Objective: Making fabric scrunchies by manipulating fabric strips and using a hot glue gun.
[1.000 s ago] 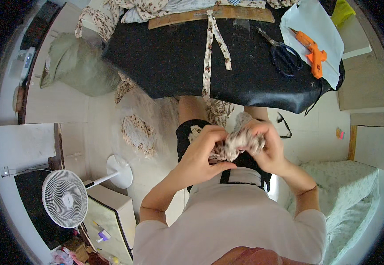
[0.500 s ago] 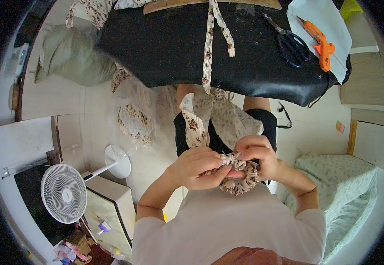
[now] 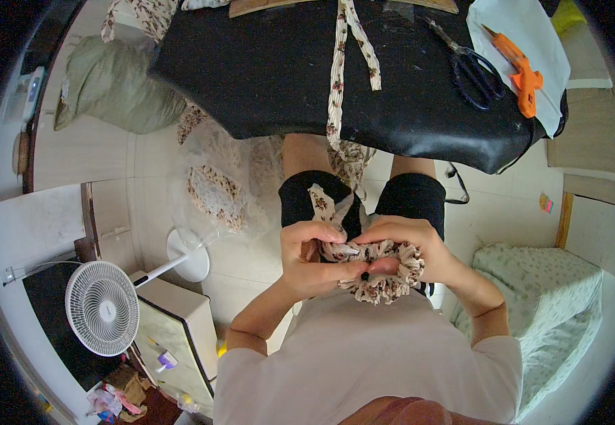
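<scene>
A cream fabric scrunchie (image 3: 385, 291) with a dark floral print is held above my lap, gathered into a ruffled ring. My left hand (image 3: 307, 261) pinches its left side between thumb and fingers. Closed round its upper right side is my right hand (image 3: 413, 237), and a fingertip shows inside the ring. A loose end of the same printed fabric (image 3: 323, 205) rises from between the hands over my dark shorts. My fingers hide part of the ring's top edge.
Ahead is a black-covered table (image 3: 265, 78) with a floral fabric strip (image 3: 336, 85), dark-handled scissors (image 3: 476, 76) and an orange glue gun (image 3: 525, 79) on a pale sheet (image 3: 544, 49). Clear bags of fabric pieces (image 3: 215, 198) lie on the floor at left, near a white fan (image 3: 102, 309).
The wide loose fabric spread over my lap has been drawn in, leaving a narrow end showing. My left hand has turned and shifted up slightly; the ring looks more spread.
</scene>
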A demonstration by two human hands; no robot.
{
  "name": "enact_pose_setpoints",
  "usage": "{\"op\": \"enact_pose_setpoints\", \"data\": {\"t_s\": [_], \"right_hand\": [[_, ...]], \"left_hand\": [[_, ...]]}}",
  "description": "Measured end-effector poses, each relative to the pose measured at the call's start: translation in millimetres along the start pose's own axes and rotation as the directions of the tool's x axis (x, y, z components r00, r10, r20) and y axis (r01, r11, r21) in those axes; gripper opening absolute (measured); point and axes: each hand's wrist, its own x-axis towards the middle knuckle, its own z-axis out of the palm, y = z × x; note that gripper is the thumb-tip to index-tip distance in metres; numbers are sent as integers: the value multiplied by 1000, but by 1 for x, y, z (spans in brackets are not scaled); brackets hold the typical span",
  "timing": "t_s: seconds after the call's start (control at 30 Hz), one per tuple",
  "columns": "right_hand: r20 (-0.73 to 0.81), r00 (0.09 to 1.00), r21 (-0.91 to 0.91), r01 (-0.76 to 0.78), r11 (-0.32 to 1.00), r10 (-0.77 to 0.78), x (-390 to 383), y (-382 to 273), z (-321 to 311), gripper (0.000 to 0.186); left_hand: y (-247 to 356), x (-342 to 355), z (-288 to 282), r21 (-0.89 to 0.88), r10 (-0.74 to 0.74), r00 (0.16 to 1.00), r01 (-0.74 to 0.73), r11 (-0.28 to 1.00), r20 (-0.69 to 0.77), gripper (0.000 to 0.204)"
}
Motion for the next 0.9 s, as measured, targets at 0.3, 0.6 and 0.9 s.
{"op": "enact_pose_setpoints", "data": {"t_s": [0.3,0.6,0.9], "right_hand": [[-63,994,-207,70,976,-84,-1,-9,-1,64],[42,999,18,28,999,-28,-1,13,6,71],[-12,910,24,-413,910,413,4,59,10,34]], "left_hand": [[-10,-10,8,-52,59,987,-68,996,-152,30],[-8,-5,-19,93,114,993,-114,989,12,34],[3,-50,-192,-574,-713,342,429,698,-612,41]]}}
